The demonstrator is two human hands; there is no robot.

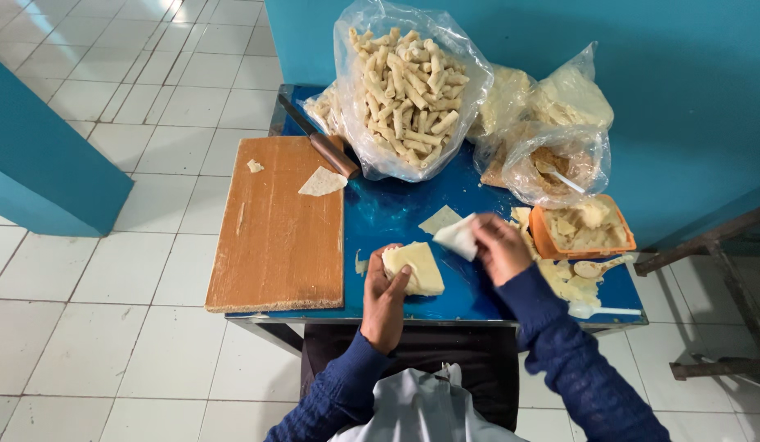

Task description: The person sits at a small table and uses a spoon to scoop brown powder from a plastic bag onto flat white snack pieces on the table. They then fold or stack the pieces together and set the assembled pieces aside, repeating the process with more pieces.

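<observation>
Closest to the camera, two dark blue knitted sleeves (560, 360) come up over a pale grey apron (413, 405), and the hands are busy at the near edge of the small blue table (388, 214). The left hand (386, 288) cups a stack of pale square wrappers (416, 267), fingers curled under it and thumb along its side, the stack resting just above the table top. The right hand (499, 247) pinches one single sheet (458, 236) at its corner between thumb and fingertips, lifted clear of the stack and just beside it. That sheet looks paper thin, light and limp, the sort that tears if tugged hard, so I would say an edge or corner pinch is the safe place to hold it, with the stack supported from below. Another loose sheet (439, 219) lies flat on the blue top just beyond. To the right, scraps of filling and a spoon (599, 267) sit beside an orange tub (589, 229) heaped with pale mix. On the left, a wooden cutting board (278, 225) carries a triangular offcut (322, 182) and a small crumb. At the far end a brown-handled knife (319, 139) leans by a big clear bag of finished rolls (409, 86), with more filled bags (552, 135) against the teal wall (683, 98)
</observation>
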